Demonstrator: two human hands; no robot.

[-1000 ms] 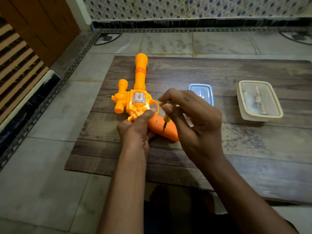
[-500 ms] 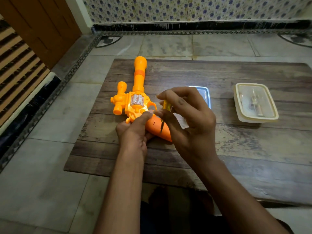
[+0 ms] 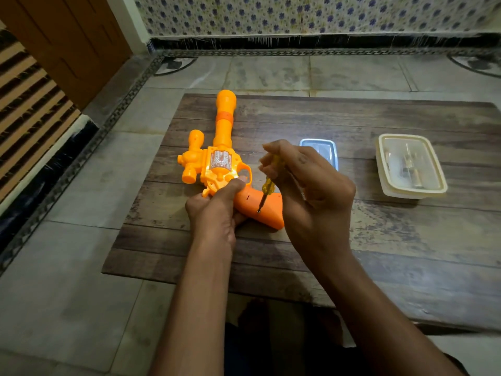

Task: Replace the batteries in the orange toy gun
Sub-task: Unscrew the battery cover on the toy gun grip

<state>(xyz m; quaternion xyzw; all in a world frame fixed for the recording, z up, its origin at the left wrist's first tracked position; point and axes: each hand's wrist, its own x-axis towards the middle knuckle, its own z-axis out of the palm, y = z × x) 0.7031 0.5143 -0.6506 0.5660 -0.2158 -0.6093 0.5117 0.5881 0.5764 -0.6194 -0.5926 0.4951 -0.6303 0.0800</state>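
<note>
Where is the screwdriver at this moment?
In the head view the screwdriver is near the middle, pinched by the right hand, its tip on the grip of the orange toy gun, which the left hand holds.

Open board (image 3: pixel 406 253) near and right of the right hand (image 3: pixel 314 196), bare wood right up to the near edge. Far right, blocked by a lidded cream container (image 3: pixel 410 165); just beyond the right hand, a small clear box (image 3: pixel 320 149). Far left taken by the orange toy gun (image 3: pixel 221 164), barrel pointing away. Free strip along the far edge, right of the barrel.
</note>
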